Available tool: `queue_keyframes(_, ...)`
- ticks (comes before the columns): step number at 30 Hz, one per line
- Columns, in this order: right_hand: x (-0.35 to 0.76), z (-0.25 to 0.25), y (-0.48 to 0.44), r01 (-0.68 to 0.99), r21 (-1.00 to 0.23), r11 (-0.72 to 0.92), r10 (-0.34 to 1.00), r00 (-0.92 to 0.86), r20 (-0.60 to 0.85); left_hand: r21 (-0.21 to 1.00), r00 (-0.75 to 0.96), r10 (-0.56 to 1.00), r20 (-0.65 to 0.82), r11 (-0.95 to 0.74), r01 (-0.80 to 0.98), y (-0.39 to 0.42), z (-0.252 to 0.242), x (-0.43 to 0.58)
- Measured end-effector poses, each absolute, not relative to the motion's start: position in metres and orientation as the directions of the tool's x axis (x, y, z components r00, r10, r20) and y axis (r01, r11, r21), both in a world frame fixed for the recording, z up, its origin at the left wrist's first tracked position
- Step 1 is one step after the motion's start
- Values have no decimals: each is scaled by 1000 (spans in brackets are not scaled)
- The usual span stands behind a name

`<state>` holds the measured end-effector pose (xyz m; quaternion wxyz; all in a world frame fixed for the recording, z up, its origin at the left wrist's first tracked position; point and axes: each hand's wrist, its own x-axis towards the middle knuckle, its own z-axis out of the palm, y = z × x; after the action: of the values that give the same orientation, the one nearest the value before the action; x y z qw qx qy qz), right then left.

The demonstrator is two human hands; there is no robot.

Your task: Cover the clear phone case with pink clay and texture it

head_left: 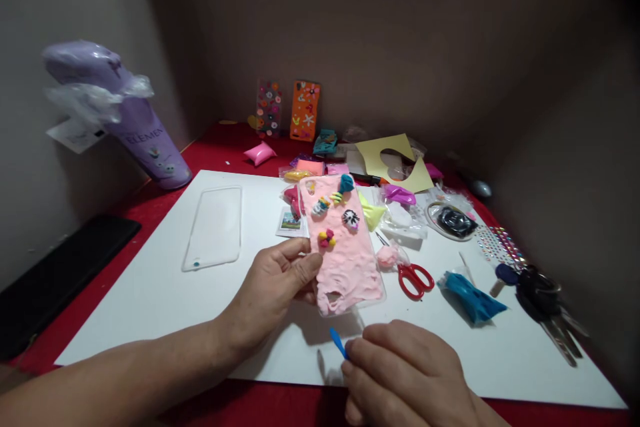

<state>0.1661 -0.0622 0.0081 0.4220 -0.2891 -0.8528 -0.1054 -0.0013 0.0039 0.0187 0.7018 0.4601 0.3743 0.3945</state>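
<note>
My left hand (277,287) grips the left edge of a clear phone case (345,260) coated with pink clay, lifted slightly above the white board (150,300). Small clay decorations sit on the case: a teal piece (346,182), a black-and-white flower (351,218) and a red-yellow cluster (327,237). My right hand (400,370) is closed around a thin blue tool (339,342), its tip pointing up toward the case's lower end. An empty clear phone case (214,227) lies flat on the board to the left.
Red scissors (415,279), a teal clay bag (473,299), keys (545,303), a rhinestone sheet (500,245), clay packets and yellow paper (395,160) crowd the right and back. A purple wrapped cone (125,113) stands at left. Two decorated cases (287,109) lean on the wall.
</note>
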Motion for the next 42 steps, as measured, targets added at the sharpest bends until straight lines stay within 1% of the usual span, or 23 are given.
queue_keyframes(1,166,9,-64,590,-59,805,407,-478,778,944,392,907,-154,252,-212,4,19,-2)
queue_keyframes(3,168,11,-67,645,-128,754,507,-447,737,952,384,912,-142,233,-199,4,20,-2)
queue_keyframes(4,169,13,-67,648,-153,746,521,-425,740,954,393,908,-144,233,-189,4,20,-2)
queue_keyframes(5,171,14,-66,650,-179,738,530,-396,750,955,405,902,-147,236,-179,4,20,-2)
queue_keyframes(6,172,14,-64,614,-172,770,493,-402,771,956,420,895,-152,242,-169,3,21,-2)
queue_keyframes(8,173,14,-59,590,-209,780,502,-391,772,958,431,889,-158,244,-152,3,21,-2)
queue_keyframes(10,173,13,-56,570,-212,794,495,-403,770,960,429,889,-161,242,-140,3,21,-2)
queue_keyframes(14,171,12,-56,587,-198,785,492,-397,775,961,429,888,-165,242,-131,3,20,-2)
queue_keyframes(17,170,12,-58,588,-194,786,494,-407,768,950,432,884,-181,271,-156,2,21,-1)
queue_keyframes(21,169,11,-59,598,-115,793,448,-445,776,933,439,878,-191,302,-198,1,23,1)
queue_keyframes(23,169,10,-60,611,-97,786,442,-446,778,928,442,877,-188,306,-211,1,23,2)
queue_keyframes(26,170,10,-62,628,-114,770,462,-424,779,929,440,878,-190,306,-208,1,23,1)
queue_keyframes(31,167,10,-63,649,-223,727,527,-320,787,941,439,879,-184,287,-180,1,22,-1)
queue_keyframes(34,164,10,-61,629,-261,733,544,-310,780,945,448,876,-181,280,-167,1,20,-1)
queue_keyframes(37,163,10,-59,605,-257,753,542,-350,764,941,448,875,-182,287,-178,2,18,-1)
queue_keyframes(42,162,8,-60,624,-178,761,495,-380,781,934,436,879,-192,300,-193,1,20,1)
